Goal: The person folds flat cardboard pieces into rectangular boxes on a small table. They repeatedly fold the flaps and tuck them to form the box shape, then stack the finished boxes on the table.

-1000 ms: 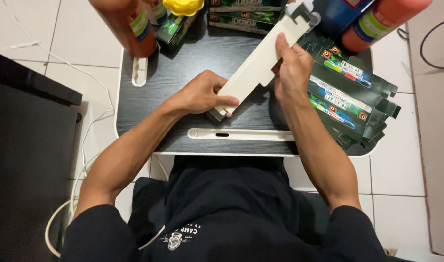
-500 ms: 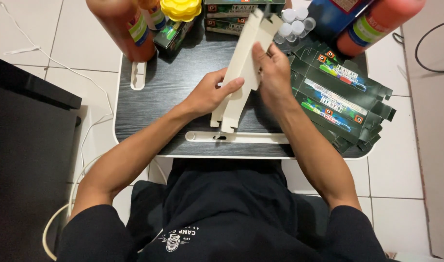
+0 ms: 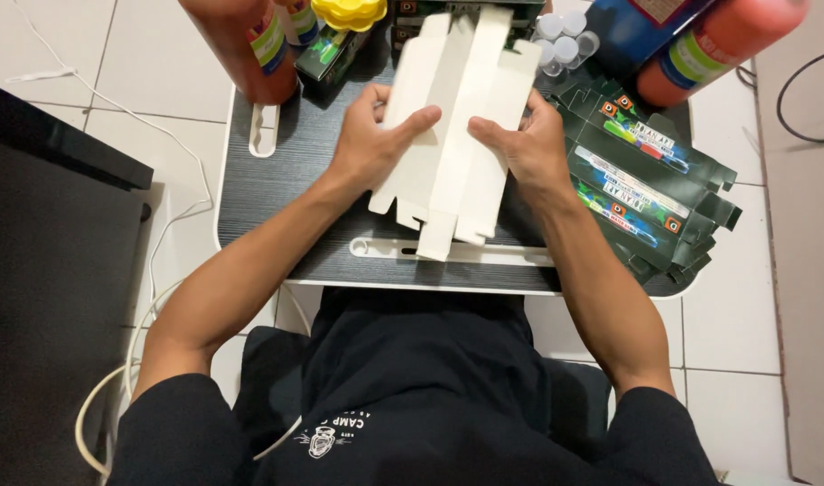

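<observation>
I am holding a flat, unfolded cardboard box [image 3: 452,135], white side up, over the middle of the dark worktop [image 3: 277,189]; my left hand [image 3: 371,135] is gripping the box's left edge, thumb lying across the top of the card and fingers curled underneath; my right hand [image 3: 524,139] is gripping the box's right edge the same way, thumb on top; both hands are closed on the card, and the box is sitting between them with its tabs pointing toward my body, its near end hanging over the long white slot [image 3: 484,254] in the worktop; to the right of the box, touching my right wrist, a stack of flat dark green printed cartons [image 3: 650,193] is lying fanned out at the worktop's edge; beyond the box on the left, an orange bottle [image 3: 246,45] is standing near a yellow cap [image 3: 349,13]; beyond the box on the right, a second orange bottle [image 3: 713,45] is leaning beside a blue package [image 3: 632,27], with a cluster of small clear caps [image 3: 560,45] just beside the box's far corner.
</observation>
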